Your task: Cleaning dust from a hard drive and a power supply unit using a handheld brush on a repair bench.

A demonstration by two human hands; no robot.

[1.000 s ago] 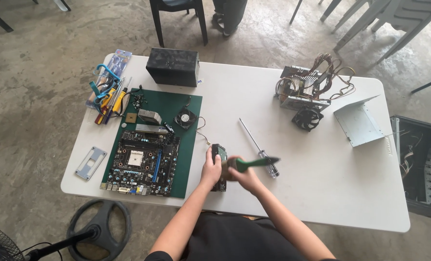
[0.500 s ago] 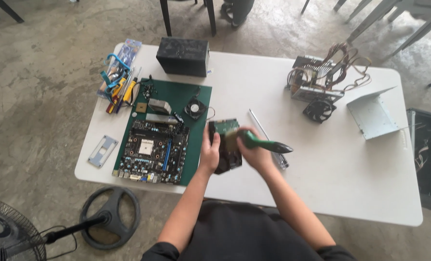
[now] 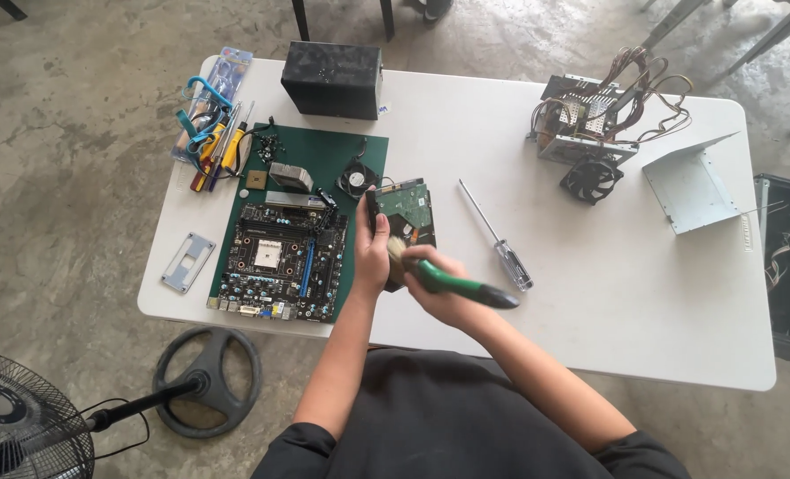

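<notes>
My left hand [image 3: 373, 253] grips a hard drive [image 3: 406, 211] by its left edge, tilted up off the white table [image 3: 590, 293], with its green circuit board facing me. My right hand [image 3: 438, 288] is shut on a green-handled brush [image 3: 453, 284], its pale bristles touching the lower part of the drive. Both hands are just right of a green mat [image 3: 324, 151] that carries a motherboard [image 3: 281, 262].
A screwdriver [image 3: 497, 238] lies right of the drive. A black box [image 3: 333, 80] sits at the back, hand tools [image 3: 211, 142] at back left, a small fan [image 3: 356, 179] on the mat. An opened power supply [image 3: 590, 124], its fan [image 3: 590, 182] and a metal cover [image 3: 692, 186] are at right. A floor fan [image 3: 23, 426] stands lower left.
The hard drive has been lifted and tilted up from the table in my left hand. The brush in my right hand has moved onto its board. The view has moved closer.
</notes>
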